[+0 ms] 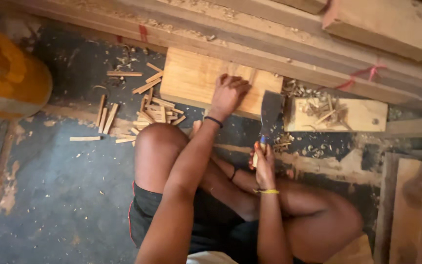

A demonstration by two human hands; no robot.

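Observation:
My left hand point(228, 94) presses down on a thick wooden block point(191, 78) lying on the dark floor, fingers curled at its far edge near a thin wood strip. My right hand point(264, 161) grips the handle of a broad-bladed cleaver point(271, 111), whose blade points up toward the block's right end. A dark band sits on my left wrist and a yellow band on my right. My bent knees are below the hands.
Several split wood sticks point(147, 110) lie scattered left of the block. A smaller block point(357, 115) covered in shavings sits to the right. Long timber beams point(279, 44) run along the far side. An orange drum point(10, 73) stands at left, boards point(413, 210) at right.

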